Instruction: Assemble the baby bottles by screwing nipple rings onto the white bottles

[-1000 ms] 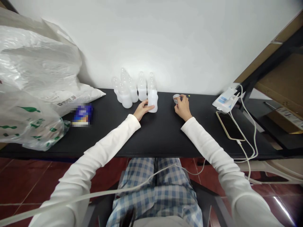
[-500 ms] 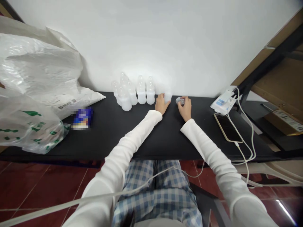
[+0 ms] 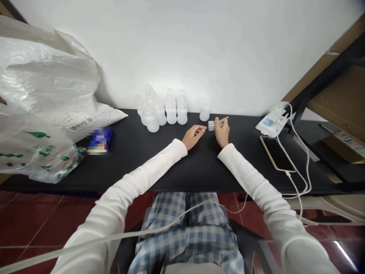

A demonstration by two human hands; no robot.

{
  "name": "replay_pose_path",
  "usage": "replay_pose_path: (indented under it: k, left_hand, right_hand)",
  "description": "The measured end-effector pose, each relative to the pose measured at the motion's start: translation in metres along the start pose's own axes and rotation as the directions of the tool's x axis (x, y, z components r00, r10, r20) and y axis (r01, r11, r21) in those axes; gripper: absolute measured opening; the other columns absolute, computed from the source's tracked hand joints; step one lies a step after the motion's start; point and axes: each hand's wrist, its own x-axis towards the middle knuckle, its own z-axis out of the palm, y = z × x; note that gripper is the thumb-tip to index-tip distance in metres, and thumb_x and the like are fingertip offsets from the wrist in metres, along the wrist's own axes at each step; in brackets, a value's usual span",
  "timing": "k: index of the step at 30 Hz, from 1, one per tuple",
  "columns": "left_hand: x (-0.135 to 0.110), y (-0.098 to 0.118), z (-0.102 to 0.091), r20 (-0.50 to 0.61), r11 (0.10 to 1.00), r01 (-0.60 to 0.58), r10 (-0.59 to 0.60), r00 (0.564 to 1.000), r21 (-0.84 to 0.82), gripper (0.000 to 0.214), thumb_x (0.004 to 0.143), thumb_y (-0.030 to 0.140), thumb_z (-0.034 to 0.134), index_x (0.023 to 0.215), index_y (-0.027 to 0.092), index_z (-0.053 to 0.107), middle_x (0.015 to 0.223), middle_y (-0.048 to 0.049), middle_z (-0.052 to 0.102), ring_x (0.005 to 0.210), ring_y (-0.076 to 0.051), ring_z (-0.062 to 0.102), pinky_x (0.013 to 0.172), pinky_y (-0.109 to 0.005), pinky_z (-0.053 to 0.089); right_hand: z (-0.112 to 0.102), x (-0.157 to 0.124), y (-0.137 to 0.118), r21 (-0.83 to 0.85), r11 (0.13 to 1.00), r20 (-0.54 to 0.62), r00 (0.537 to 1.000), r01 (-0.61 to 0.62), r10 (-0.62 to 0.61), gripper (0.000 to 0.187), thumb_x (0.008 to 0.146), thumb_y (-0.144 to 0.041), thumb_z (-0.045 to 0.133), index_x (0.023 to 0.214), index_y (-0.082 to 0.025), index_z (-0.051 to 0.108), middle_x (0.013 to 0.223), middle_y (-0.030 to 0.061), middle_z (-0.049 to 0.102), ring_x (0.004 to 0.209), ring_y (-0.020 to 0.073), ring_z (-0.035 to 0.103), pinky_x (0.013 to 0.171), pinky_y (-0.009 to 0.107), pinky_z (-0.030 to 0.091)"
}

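My right hand [image 3: 222, 133] is closed around a small clear plastic cap [image 3: 211, 126], which lies sideways with its ridged end pointing left. A tiny yellow bit shows above the fingertips; I cannot make out what it belongs to. My left hand [image 3: 194, 137] is just left of the cap, fingers stretched towards it and holding nothing. Behind both hands stands a white bottle body [image 3: 204, 113], whose top blends into the wall. Left of it, several white bottles with clear domed tops [image 3: 182, 110] stand upright in a cluster against the wall.
Large plastic bags [image 3: 45, 83] and a blue packet [image 3: 99, 140] occupy the left of the black table [image 3: 159, 167]. At right lie a phone [image 3: 277, 154] with its white cable and a white-and-blue package [image 3: 272, 121]. Another cable [image 3: 171, 227] crosses above my lap.
My left hand has let go of the white bottle body and drawn back towards me. The clear cap in my right hand has turned from facing up to lying sideways.
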Motion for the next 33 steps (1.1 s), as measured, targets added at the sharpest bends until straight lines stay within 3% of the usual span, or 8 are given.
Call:
replay_pose_path:
  k: [2,6,10,14,20,22,25,33]
  left_hand:
    - [-0.009,0.005,-0.003,0.044,0.996,0.039,-0.035,0.998,-0.084,0.026,0.092,0.039,0.061,0.108,0.02,0.07,0.112,-0.0065,0.069,0.102,-0.017,0.066,0.088,-0.028,0.052]
    - [-0.007,0.007,-0.004,0.019,0.967,0.066,-0.063,0.998,-0.246,0.023,0.08,0.038,0.075,0.09,0.018,0.07,0.098,-0.0047,0.071,0.092,-0.017,0.066,0.086,-0.03,0.051]
    - [-0.003,0.007,-0.005,0.015,0.906,0.133,-0.139,0.99,-0.402,0.023,0.074,0.036,0.08,0.078,0.017,0.067,0.078,-0.0003,0.068,0.079,-0.014,0.063,0.084,-0.029,0.048]
    - [-0.006,0.013,-0.004,0.001,0.858,0.188,-0.213,0.977,-0.478,0.017,0.079,0.026,0.072,0.071,0.017,0.06,0.069,0.003,0.062,0.072,-0.011,0.058,0.079,-0.026,0.045]
    - [-0.011,0.025,-0.001,0.024,0.738,0.284,-0.342,0.939,-0.612,0.022,0.083,0.012,0.057,0.063,0.017,0.049,0.064,0.0036,0.053,0.065,-0.009,0.052,0.073,-0.025,0.045]
    - [-0.01,0.026,-0.003,0.062,0.683,0.338,-0.395,0.917,-0.648,0.025,0.084,0.01,0.055,0.061,0.017,0.046,0.061,0.0035,0.05,0.061,-0.009,0.049,0.069,-0.024,0.043]
    - [-0.005,0.025,-0.009,0.143,0.629,0.413,-0.435,0.889,-0.658,0.027,0.083,0.009,0.055,0.059,0.017,0.045,0.059,0.003,0.048,0.056,-0.008,0.047,0.062,-0.024,0.04]
    - [0.01,0.021,-0.028,0.175,0.678,0.475,-0.464,0.868,-0.56,0.033,0.081,0.009,0.057,0.052,0.017,0.043,0.049,0.002,0.045,0.046,-0.007,0.044,0.048,-0.021,0.03]
  right_hand:
    - [0.005,-0.006,-0.001,0.054,0.998,0.05,0.998,-0.029,0.027,0.041,0.091,-0.062,0.045,0.074,-0.025,0.037,0.065,-0.0058,0.047,0.065,0.0141,0.049,0.069,0.029,0.039]
    - [0.012,-0.016,-0.003,0.147,0.989,0.183,0.983,-0.023,-0.004,0.042,0.093,-0.062,0.04,0.074,-0.025,0.037,0.066,-0.0061,0.044,0.064,0.0126,0.045,0.066,0.027,0.039]
    - [0.011,-0.021,-0.012,0.171,0.984,0.192,0.977,0.058,-0.092,0.038,0.093,-0.056,0.042,0.074,-0.024,0.038,0.071,-0.0047,0.047,0.069,0.0125,0.046,0.069,0.026,0.04]
    - [0.008,-0.026,-0.022,0.113,0.981,0.147,0.974,0.156,-0.172,0.031,0.093,-0.049,0.038,0.073,-0.025,0.037,0.067,-0.0047,0.044,0.066,0.0127,0.041,0.065,0.025,0.036]
    - [0.003,-0.03,-0.025,-0.142,0.934,0.155,0.939,0.328,-0.307,0.027,0.091,-0.042,0.037,0.071,-0.025,0.039,0.056,-0.0046,0.038,0.051,0.0121,0.031,0.057,0.027,0.024]
    - [0.001,-0.028,-0.024,-0.205,0.879,0.212,0.897,0.43,-0.389,0.028,0.09,-0.043,0.042,0.069,-0.024,0.043,0.053,-0.0038,0.039,0.05,0.0126,0.035,0.057,0.027,0.024]
    - [-0.003,-0.022,-0.021,-0.232,0.757,0.337,0.781,0.61,-0.526,0.036,0.09,-0.05,0.05,0.066,-0.023,0.049,0.054,-0.0011,0.046,0.053,0.0145,0.042,0.06,0.028,0.03]
    - [-0.009,-0.005,-0.02,-0.115,0.56,0.575,0.515,0.82,-0.636,0.042,0.096,-0.061,0.05,0.093,-0.023,0.068,0.079,0.0064,0.068,0.073,0.0206,0.059,0.078,0.036,0.049]
